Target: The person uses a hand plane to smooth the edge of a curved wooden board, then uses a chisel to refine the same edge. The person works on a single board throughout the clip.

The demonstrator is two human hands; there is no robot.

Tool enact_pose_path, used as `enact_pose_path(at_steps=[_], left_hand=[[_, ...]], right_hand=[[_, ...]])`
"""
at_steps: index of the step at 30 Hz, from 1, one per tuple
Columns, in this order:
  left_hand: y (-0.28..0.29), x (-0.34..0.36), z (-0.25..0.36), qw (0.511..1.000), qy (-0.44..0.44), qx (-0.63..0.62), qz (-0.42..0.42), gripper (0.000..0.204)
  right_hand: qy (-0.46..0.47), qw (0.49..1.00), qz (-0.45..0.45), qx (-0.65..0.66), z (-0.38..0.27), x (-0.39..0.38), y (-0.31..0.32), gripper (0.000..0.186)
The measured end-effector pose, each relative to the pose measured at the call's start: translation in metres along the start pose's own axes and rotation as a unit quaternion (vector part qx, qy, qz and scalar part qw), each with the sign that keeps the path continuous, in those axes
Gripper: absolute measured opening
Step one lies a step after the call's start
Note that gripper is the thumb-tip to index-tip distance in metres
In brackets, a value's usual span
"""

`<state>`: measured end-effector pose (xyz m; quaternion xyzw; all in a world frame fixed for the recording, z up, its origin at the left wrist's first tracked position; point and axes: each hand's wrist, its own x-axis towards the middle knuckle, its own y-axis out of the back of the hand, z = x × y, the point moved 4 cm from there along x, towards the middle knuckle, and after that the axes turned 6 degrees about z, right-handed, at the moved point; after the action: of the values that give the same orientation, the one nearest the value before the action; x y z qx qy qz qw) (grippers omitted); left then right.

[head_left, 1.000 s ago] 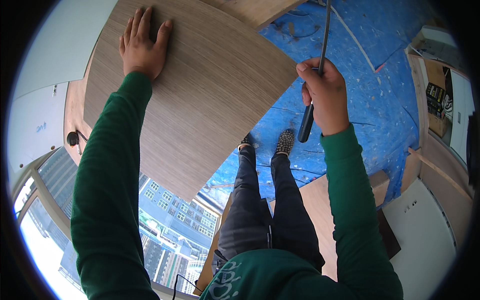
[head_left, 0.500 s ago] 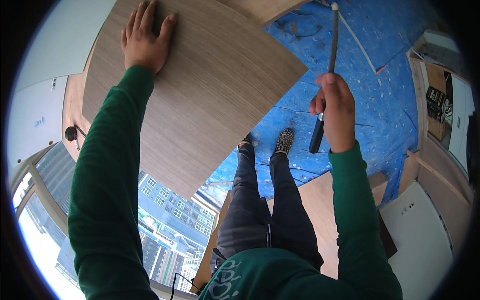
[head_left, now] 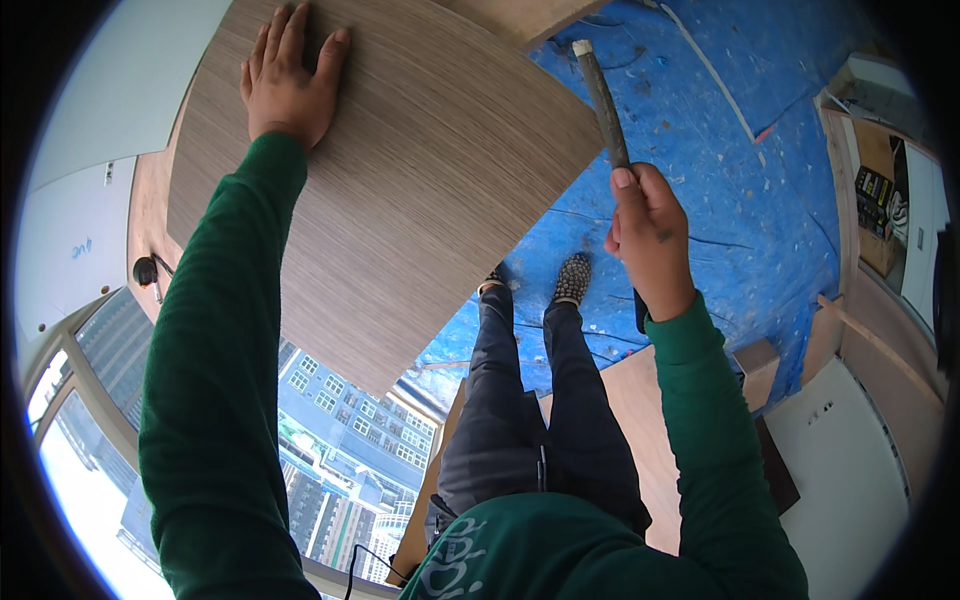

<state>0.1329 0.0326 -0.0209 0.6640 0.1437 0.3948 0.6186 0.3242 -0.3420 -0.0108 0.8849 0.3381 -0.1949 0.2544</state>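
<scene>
My left hand [head_left: 288, 85] lies flat near the far left edge of a brown wood-grain panel [head_left: 400, 200], fingers stretched out and thumb apart. Wrapped in my right hand [head_left: 650, 230] is what looks like a hand file [head_left: 605, 110], a long flat grey-brown bar with a pale tip. The tip points away from me and slightly left, over the blue sheet just beyond the panel's right corner. Only a bit of its black handle shows below my wrist.
Blue plastic sheeting [head_left: 740, 200] covers the floor, with debris on it. A tape measure [head_left: 146, 270] sits left of the panel, near a window [head_left: 330, 420]. At right are an open cabinet [head_left: 875, 200], a wooden strip [head_left: 880, 350] and a white board [head_left: 840, 460].
My right hand has moved slightly left and nearer to me. The file has swung left, its tip now by the panel's corner and its flat face more visible. My left hand stays put.
</scene>
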Motion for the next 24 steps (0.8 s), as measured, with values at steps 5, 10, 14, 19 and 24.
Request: enact_pose_path(at_steps=[5, 10, 14, 19, 24], left_hand=[[-0.001, 0.000, -0.001, 1.000, -0.012, 0.011, 0.006, 0.074], [0.000, 0.000, 0.000, 1.000, 0.004, 0.010, -0.003, 0.075], [0.001, -0.001, 0.001, 1.000, 0.006, 0.007, -0.007, 0.075], [0.001, -0.001, -0.001, 1.000, -0.002, 0.002, -0.003, 0.074], [-0.001, -0.001, -0.001, 1.000, -0.006, 0.006, 0.001, 0.074]], right_hand=[[0.013, 0.996, -0.017, -0.082, 0.014, -0.028, 0.000, 0.030], [-0.014, 0.998, -0.030, 0.047, 0.017, -0.038, -0.001, 0.032], [-0.030, 0.992, -0.068, 0.102, 0.021, -0.034, -0.003, 0.036], [-0.060, 0.995, -0.068, 0.048, 0.034, -0.054, -0.003, 0.037], [-0.035, 0.998, -0.019, -0.053, 0.028, -0.038, -0.014, 0.044]])
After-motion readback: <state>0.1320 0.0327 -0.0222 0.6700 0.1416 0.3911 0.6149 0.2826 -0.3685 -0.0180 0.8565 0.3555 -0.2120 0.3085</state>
